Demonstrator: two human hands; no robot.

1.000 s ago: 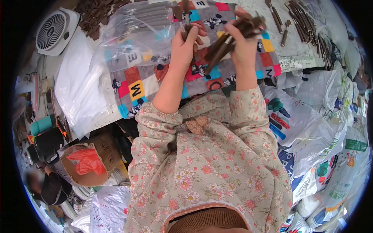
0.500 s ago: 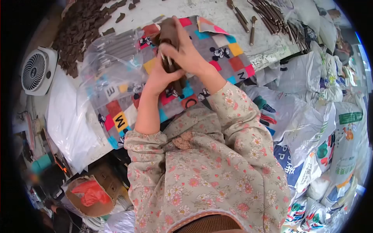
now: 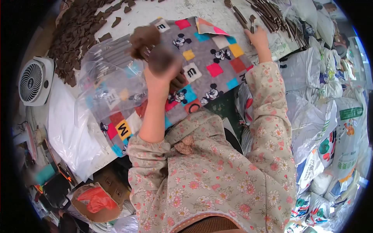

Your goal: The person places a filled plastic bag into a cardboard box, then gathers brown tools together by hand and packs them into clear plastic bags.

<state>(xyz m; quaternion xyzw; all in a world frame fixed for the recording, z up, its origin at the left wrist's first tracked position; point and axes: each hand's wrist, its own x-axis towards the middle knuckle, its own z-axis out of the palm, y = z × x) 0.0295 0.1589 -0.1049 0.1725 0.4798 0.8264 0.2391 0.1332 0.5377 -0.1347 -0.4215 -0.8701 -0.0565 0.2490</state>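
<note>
My left hand (image 3: 158, 77) is closed around a bundle of slim brown sticks with brown, soft-looking tops (image 3: 145, 39); a blur covers part of it. The bundle is above a grey patterned cloth (image 3: 194, 58) with coloured squares and cartoon mice. Stretched out to the upper right, my right hand (image 3: 257, 39) has its fingers around the lower part of a slim brown-handled tool (image 3: 252, 24) with a silver band, lying on the table. Left of it lie two similar tools (image 3: 237, 13). Clear plastic (image 3: 105, 77) with silvery rods beneath covers the cloth's left side.
Many brown flat pieces (image 3: 74, 39) lie piled at the upper left of the white table (image 3: 163, 8). A white fan (image 3: 35, 80) stands at left. More brown-handled tools (image 3: 268, 15) are heaped upper right. Stuffed plastic bags (image 3: 311, 116) crowd the right; a cardboard box (image 3: 112, 186) sits lower left.
Both hands were together on the brown bundle. My right hand has left it and moved right to the tool on the table. My left hand keeps the bundle, now tilted to the left.
</note>
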